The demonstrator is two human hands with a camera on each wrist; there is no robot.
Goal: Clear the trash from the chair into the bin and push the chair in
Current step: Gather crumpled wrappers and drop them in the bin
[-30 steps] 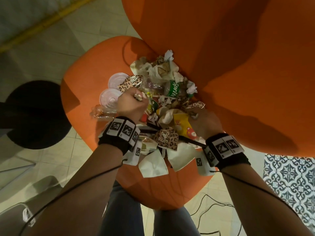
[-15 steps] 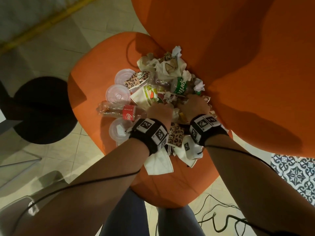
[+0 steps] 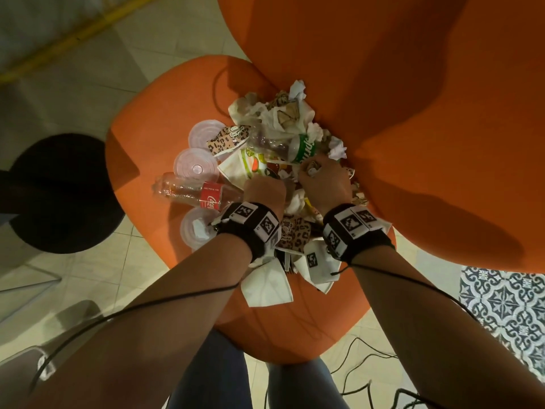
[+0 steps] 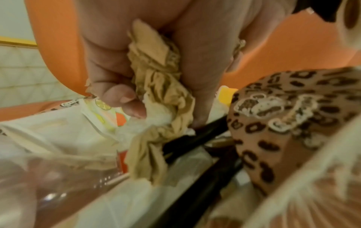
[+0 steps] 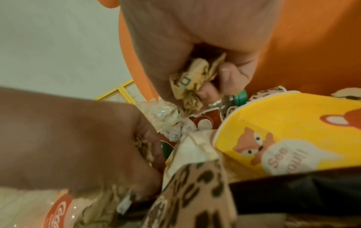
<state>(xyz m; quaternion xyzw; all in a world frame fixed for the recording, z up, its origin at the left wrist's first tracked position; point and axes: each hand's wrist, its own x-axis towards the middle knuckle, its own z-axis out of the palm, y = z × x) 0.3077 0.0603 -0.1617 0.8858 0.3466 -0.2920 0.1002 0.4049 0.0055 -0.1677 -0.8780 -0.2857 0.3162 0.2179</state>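
You stood over the orange chair (image 3: 141,160) with most of the job ahead of you: the trash pile (image 3: 280,160) covered the middle and back of the seat, heaped against the backrest, and no bin showed in any view. A red-labelled cola bottle (image 3: 194,191) lay toward the seat's left edge beside clear plastic lids (image 3: 194,166), a green-labelled soda bottle (image 3: 283,146) sat near the back, and white paper wrappers (image 3: 265,284) spilled toward the front edge. Nothing, by the look of it, had reached the bin, and the chair had not been pushed in.

Your left hand (image 4: 156,64) was closed tight, fingers and thumb curled round a crumpled tan wrapper (image 4: 156,86) whose tail hung down onto the pile beside a leopard-print cup (image 4: 293,115). Your right hand (image 5: 195,54) was likewise fisted, clenching a small crumpled printed paper (image 5: 189,83) just above the green bottle cap (image 5: 241,95) and a yellow cartoon wrapper (image 5: 293,131). Both fists hovered together over the pile's centre.
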